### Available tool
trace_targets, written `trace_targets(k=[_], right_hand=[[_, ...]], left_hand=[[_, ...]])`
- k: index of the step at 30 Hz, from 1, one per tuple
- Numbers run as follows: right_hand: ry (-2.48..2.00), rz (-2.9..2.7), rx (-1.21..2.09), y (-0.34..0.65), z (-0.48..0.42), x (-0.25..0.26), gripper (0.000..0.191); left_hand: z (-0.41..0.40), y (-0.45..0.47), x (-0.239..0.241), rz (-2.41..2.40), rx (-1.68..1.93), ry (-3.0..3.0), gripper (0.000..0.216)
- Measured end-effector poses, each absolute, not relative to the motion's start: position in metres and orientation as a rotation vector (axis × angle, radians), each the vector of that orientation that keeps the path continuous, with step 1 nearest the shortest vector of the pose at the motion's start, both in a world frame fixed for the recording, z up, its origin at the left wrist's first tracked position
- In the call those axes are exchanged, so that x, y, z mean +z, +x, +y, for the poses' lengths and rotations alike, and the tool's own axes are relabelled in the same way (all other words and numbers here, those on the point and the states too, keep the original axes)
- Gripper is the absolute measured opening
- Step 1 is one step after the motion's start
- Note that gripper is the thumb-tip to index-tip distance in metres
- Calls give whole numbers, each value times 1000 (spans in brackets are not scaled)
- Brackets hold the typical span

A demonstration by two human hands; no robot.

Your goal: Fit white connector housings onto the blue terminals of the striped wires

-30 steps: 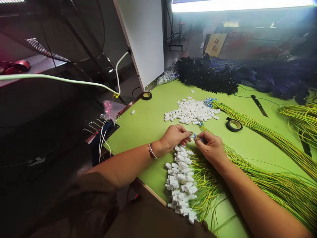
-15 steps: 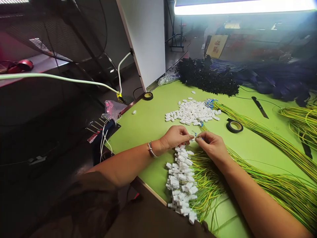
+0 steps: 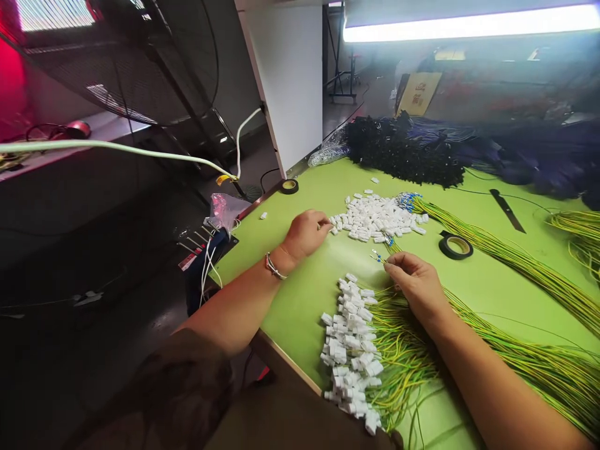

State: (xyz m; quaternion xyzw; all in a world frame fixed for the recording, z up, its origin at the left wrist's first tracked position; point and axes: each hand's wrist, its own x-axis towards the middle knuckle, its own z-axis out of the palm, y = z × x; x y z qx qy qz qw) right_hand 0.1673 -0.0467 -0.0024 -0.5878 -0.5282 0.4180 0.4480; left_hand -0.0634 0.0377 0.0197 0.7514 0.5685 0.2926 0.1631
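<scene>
- Green table (image 3: 300,294) carries a heap of loose white plugs (image 3: 377,215) toward its far edge.
- Left hand (image 3: 304,234) touches the heap's left rim, fingers curled; I cannot tell whether it grips a plug.
- Right hand (image 3: 415,281) pinches a yellow-green wire (image 3: 380,259) near its blue tip, mid-table.
- Wired plugs (image 3: 351,350) lie by the near edge.

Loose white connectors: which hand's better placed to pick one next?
Left, probably. The left hand has its fingertips at the loose white connectors; the right hand is pinching a green-yellow wire end.
</scene>
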Motion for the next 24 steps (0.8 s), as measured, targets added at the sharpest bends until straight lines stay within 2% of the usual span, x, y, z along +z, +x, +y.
trace_targets(k=[4,10,14,17,20,24], right_hand=[[-1456,-1420,936,164,-49,1,13],[-1486,-1468,869,162,-49,2,11],[-1491,-1442,881,161,-49,1,11],[-1483,-1452,868,160,-50,1,10],[-1479,-1463,834,160,-52,3,10],[-1467,-1501,770,160,-54,4,14]], left_hand=[[49,-66,7,1623,652,2294,13],[49,-63,-2,1681,558,2372,32],[48,-64,5,1680,594,2322,28],[42,-61,13,1553,787,2069,19],[30,-51,18,1207,825,1552,9],[12,-34,15,910,684,1067,18]])
